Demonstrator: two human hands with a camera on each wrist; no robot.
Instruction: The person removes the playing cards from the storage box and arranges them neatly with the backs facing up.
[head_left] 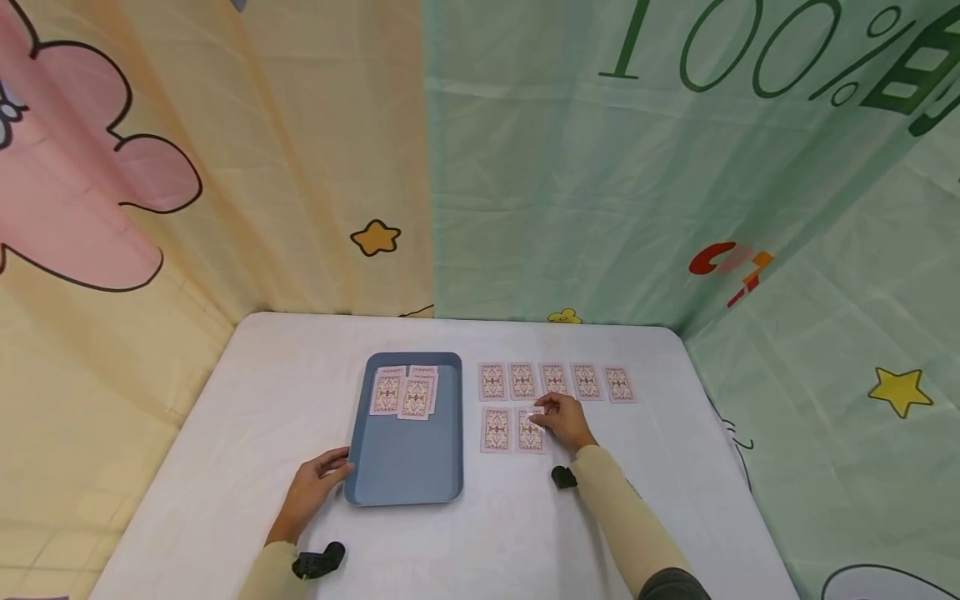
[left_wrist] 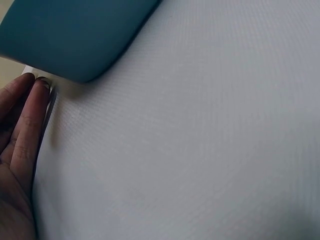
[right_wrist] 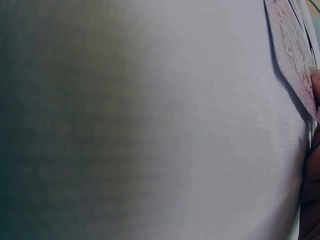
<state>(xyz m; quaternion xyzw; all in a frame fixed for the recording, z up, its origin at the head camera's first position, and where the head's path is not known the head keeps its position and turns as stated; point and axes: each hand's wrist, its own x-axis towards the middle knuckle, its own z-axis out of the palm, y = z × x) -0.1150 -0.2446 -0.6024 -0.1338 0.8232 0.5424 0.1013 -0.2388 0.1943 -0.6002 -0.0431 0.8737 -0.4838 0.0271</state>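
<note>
At the right, my right hand pinches the edge of a face-down playing card with a red patterned back. The right wrist view shows the thumb on top of that card. On the left, my left hand touches the left rim of a blue-grey tray, its fingers stretched toward it. In the left wrist view the fingertips lie right at the edge of the tray. Several overlapping face-down cards lie in the tray's upper part.
A row of several face-down cards lies right of the tray, with one more card below it, beside the pinched one. The white-covered table meets printed curtains at the back and sides.
</note>
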